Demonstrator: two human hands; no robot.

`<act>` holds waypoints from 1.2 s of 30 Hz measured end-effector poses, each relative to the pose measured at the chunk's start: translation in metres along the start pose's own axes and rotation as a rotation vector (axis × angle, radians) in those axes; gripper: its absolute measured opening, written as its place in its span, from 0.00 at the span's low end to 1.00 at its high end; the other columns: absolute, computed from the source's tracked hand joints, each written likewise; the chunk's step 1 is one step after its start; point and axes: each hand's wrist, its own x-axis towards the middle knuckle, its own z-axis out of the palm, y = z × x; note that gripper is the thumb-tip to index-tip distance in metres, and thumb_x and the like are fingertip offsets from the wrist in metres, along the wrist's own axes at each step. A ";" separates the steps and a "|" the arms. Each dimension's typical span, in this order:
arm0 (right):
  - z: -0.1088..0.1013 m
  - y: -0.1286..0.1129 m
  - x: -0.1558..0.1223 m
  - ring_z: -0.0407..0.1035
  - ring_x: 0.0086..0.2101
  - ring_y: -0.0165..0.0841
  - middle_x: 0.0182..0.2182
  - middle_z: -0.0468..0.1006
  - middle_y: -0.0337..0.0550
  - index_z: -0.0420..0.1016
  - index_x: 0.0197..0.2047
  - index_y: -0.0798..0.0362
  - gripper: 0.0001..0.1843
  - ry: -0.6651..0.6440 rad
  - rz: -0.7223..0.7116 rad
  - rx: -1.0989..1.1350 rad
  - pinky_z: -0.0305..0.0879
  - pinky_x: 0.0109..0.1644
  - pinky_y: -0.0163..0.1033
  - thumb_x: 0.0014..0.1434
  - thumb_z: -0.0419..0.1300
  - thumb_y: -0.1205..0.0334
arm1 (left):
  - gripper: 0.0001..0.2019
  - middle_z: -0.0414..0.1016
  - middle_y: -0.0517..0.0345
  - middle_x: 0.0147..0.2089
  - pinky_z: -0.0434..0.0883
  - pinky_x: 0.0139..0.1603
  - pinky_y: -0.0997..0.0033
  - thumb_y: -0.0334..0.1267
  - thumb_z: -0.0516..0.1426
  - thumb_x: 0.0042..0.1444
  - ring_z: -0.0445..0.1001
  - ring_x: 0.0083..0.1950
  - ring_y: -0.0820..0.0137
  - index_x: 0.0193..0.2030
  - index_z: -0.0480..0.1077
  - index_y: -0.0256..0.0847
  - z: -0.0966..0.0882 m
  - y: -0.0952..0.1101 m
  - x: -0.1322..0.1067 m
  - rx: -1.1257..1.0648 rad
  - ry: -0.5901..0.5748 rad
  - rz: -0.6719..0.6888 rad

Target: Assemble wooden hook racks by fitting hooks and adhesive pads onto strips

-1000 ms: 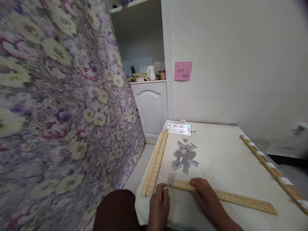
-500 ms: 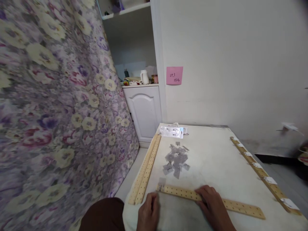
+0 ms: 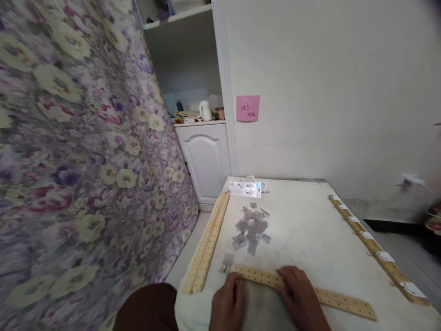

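"Under your fingers, what have you got?"

"A perforated wooden strip (image 3: 253, 274), lying crosswise on the table's near part. My right hand (image 3: 300, 294) is closed on its middle, fingers over the wood, I think to stop it sliding. My left hand (image 3: 227, 301) is curled at its near edge, towards the left end; whether it pinches the wood, I can't tell."

"And on that end?"

"A small shiny piece (image 3: 225, 267), with a clear packet (image 3: 228, 259) beside it, reaching past the strip's far edge."

"What lies around?"

"Beyond the strip, a pile of similar packets (image 3: 253, 225), probably put there for easy reach. To its left, two more strips (image 3: 212, 243) side by side, out of the way, I'd guess. To its right, a strip with white cards (image 3: 374, 245) along the table's edge."

"And the room?"

"Pale tabletop (image 3: 303, 220) under the strip; well beyond it, a plain wall (image 3: 327, 92) with a pink note (image 3: 247, 108). Off to its left hangs a flowered curtain (image 3: 86, 138)."
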 end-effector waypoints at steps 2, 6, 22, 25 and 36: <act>-0.002 0.003 -0.001 0.65 0.46 0.39 0.44 0.71 0.46 0.68 0.47 0.48 0.13 0.035 -0.012 0.025 0.65 0.50 0.46 0.57 0.56 0.60 | 0.12 0.77 0.55 0.35 0.67 0.37 0.72 0.39 0.43 0.61 0.76 0.38 0.66 0.47 0.63 0.43 0.010 0.019 0.018 0.095 -0.040 -0.026; -0.007 0.007 -0.001 0.67 0.43 0.37 0.41 0.72 0.46 0.70 0.43 0.49 0.09 0.030 -0.016 0.065 0.67 0.48 0.44 0.59 0.53 0.61 | 0.15 0.77 0.41 0.38 0.67 0.38 0.66 0.34 0.45 0.58 0.76 0.41 0.58 0.50 0.62 0.31 0.032 0.036 0.061 0.400 -0.097 -0.171; -0.024 -0.005 0.005 0.67 0.40 0.38 0.37 0.74 0.45 0.72 0.37 0.50 0.09 -0.005 0.114 0.296 0.65 0.46 0.44 0.59 0.51 0.59 | 0.11 0.78 0.43 0.35 0.64 0.34 0.69 0.34 0.44 0.60 0.76 0.37 0.62 0.39 0.65 0.36 0.027 0.032 0.071 0.433 -0.093 -0.132; -0.032 -0.012 0.010 0.68 0.38 0.37 0.36 0.75 0.44 0.73 0.37 0.50 0.11 -0.009 0.272 0.476 0.64 0.44 0.41 0.58 0.53 0.54 | 0.12 0.75 0.56 0.30 0.62 0.32 0.74 0.37 0.42 0.62 0.74 0.33 0.70 0.33 0.63 0.41 0.024 0.044 0.056 0.296 -0.101 -0.019; -0.053 -0.024 0.013 0.59 0.23 0.24 0.25 0.70 0.37 0.72 0.33 0.54 0.16 -0.213 0.685 1.446 0.49 0.25 0.29 0.53 0.59 0.48 | 0.11 0.72 0.61 0.35 0.63 0.33 0.78 0.37 0.46 0.61 0.71 0.34 0.73 0.36 0.68 0.45 0.024 0.069 0.026 0.270 -0.337 0.503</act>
